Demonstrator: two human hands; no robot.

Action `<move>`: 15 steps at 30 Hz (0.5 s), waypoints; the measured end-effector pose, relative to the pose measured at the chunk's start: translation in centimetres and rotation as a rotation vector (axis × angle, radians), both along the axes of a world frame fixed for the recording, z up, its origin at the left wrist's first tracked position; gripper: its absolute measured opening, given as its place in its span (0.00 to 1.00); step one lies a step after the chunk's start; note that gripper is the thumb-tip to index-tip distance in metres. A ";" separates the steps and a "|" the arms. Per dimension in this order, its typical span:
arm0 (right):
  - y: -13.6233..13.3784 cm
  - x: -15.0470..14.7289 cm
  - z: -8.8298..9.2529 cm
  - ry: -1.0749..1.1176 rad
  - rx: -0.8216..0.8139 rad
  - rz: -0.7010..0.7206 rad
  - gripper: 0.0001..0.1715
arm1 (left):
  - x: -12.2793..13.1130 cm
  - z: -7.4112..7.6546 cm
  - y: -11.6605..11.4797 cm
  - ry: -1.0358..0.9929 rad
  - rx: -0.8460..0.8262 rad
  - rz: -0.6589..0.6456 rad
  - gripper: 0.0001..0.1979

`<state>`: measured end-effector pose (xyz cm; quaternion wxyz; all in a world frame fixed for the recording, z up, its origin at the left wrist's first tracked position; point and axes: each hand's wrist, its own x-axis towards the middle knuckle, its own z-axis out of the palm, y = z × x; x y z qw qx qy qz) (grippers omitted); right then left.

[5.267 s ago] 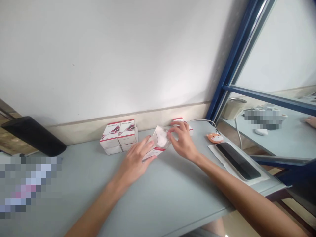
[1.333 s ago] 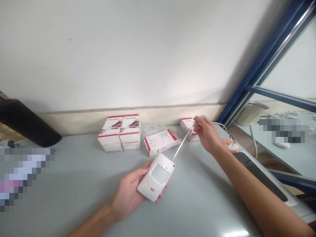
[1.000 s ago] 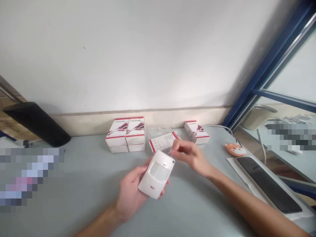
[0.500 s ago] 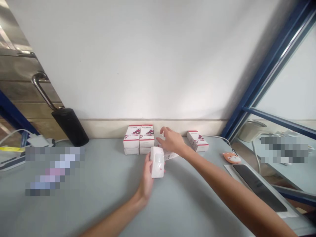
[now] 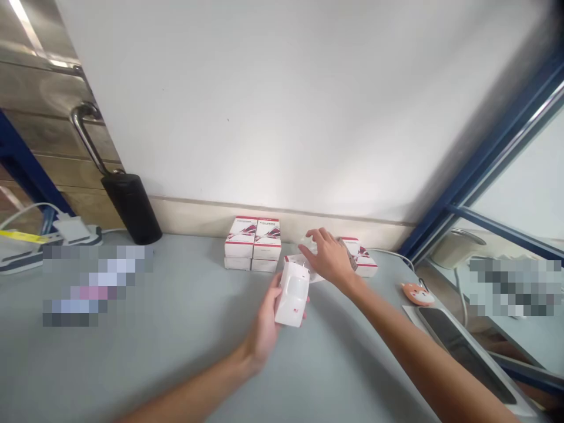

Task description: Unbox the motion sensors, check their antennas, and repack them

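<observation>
My left hand [image 5: 267, 311] is wrapped round a white motion sensor [image 5: 292, 296], holding it above the table with its curved lens window facing up. Beyond it, my right hand [image 5: 329, 255] has thumb and fingers curled around something pale and see-through, too blurred to name. Under that hand lies a white printed leaflet [image 5: 316, 276], partly covered by the hand and the sensor. White-and-red boxes [image 5: 267, 238] stand stacked in two columns against the wall, left of my right hand. Another such box [image 5: 365, 261] is partly hidden behind my right wrist.
On the grey table [image 5: 189, 352], a black cylinder [image 5: 132, 208] stands at the back left, near a power strip [image 5: 94, 235] with a white plug. An orange animal-faced pouch [image 5: 418, 294] and a dark-screened device [image 5: 462, 346] lie at right, beside a blue metal frame [image 5: 489, 144].
The view has shifted a little. My left hand has brought the sensor slightly nearer and tilted it. My right hand has moved a bit right, its fingers closing around something pale.
</observation>
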<state>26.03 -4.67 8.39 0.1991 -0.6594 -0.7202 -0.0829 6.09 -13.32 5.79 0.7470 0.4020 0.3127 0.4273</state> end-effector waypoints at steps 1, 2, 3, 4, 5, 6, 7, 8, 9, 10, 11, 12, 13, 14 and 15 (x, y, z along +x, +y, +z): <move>0.7 -0.3 -0.3 0.011 -0.001 -0.011 0.21 | 0.0 -0.1 0.0 0.003 -0.008 0.002 0.28; 1.5 -0.6 -0.5 0.020 -0.005 -0.019 0.21 | 0.0 -0.2 0.0 0.004 -0.015 0.007 0.28; 2.3 -0.8 -0.6 0.027 -0.010 -0.023 0.20 | 0.0 -0.3 0.1 -0.001 -0.020 0.018 0.28; 3.0 -1.0 -0.7 0.034 -0.015 -0.026 0.17 | 0.0 -0.3 0.2 -0.008 -0.027 0.031 0.27; 3.5 -1.1 -0.7 0.042 -0.016 -0.028 0.14 | -0.1 -0.3 0.3 -0.016 -0.037 0.046 0.27; 3.8 -1.1 -0.7 0.052 -0.011 -0.029 0.12 | -0.1 -0.1 0.5 -0.026 -0.050 0.062 0.27; 3.8 -0.9 -0.7 0.064 0.001 -0.029 0.12 | -0.2 0.1 0.6 -0.039 -0.068 0.077 0.28; 3.5 -0.7 -0.7 0.076 0.014 -0.028 0.14 | -0.3 0.4 0.8 -0.054 -0.087 0.090 0.28; 2.9 -0.4 -0.9 0.087 0.045 -0.014 0.15 | -0.4 0.7 0.9 -0.070 -0.105 0.099 0.28; 2.1 -0.1 -1.2 0.097 0.094 0.011 0.15 | -0.5 0.9 0.9 -0.085 -0.117 0.100 0.28; 1.2 0.3 -1.6 0.108 0.162 0.054 0.14 | -0.6 1.1 1.0 -0.100 -0.119 0.097 0.28; 0.2 0.6 -2.2 0.127 0.278 0.123 0.13 | -0.7 1.2 0.9 -0.111 -0.116 0.087 0.27; -0.9 0.9 -2.7 0.149 0.390 0.194 0.11 | -0.8 1.3 0.9 -0.117 -0.109 0.066 0.27; -1.9 1.2 -3.3 0.178 0.471 0.254 0.09 | -0.9 1.2 0.8 -0.119 -0.103 0.037 0.27; -2.8 1.3 -3.8 0.206 0.529 0.306 0.09 | -0.9 1.2 0.7 -0.116 -0.103 0.002 0.27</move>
